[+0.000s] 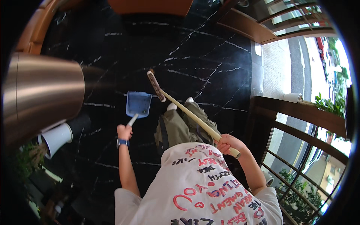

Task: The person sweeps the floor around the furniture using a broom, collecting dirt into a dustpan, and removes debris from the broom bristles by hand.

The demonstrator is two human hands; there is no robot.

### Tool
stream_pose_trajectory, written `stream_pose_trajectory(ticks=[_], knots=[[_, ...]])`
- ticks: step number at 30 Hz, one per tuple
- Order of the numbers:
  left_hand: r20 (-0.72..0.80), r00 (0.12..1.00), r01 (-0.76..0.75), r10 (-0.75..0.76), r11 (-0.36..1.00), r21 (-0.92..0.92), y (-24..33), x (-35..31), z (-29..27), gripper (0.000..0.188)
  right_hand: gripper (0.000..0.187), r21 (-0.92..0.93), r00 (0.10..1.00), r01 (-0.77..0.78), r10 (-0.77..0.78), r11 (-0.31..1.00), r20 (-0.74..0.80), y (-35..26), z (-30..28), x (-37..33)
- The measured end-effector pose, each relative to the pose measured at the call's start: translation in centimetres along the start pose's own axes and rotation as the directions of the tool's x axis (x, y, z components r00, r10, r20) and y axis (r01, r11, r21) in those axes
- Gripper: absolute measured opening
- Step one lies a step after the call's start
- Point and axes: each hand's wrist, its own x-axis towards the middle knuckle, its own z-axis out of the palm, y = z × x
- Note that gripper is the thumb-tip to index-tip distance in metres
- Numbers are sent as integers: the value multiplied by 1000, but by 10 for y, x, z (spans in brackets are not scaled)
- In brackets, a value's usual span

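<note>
My left hand (124,132), with a blue watch at the wrist, is closed round the pale handle of a blue dustpan (138,103). A few small dark bits show in the pan near its handle end. My right hand (226,144) grips the upper end of a long cream-coloured broom handle, which slants across my legs. The broom (156,86) ends in a narrow head, ahead and to the right of the dustpan and apart from it. Whether the bristles touch the floor I cannot tell.
Black marble floor (180,52) with white veins lies underfoot. A rounded bronze-coloured metal counter (48,90) bulges in from the left, with a white plant pot (58,138) beside it. An open doorway (275,67) and a wood-framed window (300,161) are on the right. Brown furniture (150,6) stands ahead.
</note>
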Motion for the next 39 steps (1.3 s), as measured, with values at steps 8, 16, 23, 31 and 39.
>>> stream_pose_trajectory(ticks=[8, 16, 23, 31, 39], knots=[[-33, 951, 177, -308, 627, -759, 48, -38, 41, 24, 12, 10, 938, 273, -264, 962, -224, -50, -35, -11], [-72, 919, 156, -387, 525, -837, 118, -14, 64, 13, 12, -91, 856, 327, -335, 941, -393, -161, -92, -24], [-64, 941, 94, -332, 438, -894, 166, 13, 70, 11, 13, -231, 759, 376, -441, 897, -478, -232, -100, -4], [-217, 882, -30, -417, 410, -911, 223, 56, 45, 11, 15, -321, 717, 348, -471, 881, -515, -315, -80, 24], [-176, 925, 76, -336, 620, -781, 292, 144, 9, 15, 11, -540, 593, 196, -537, 819, -599, -340, -35, 53]])
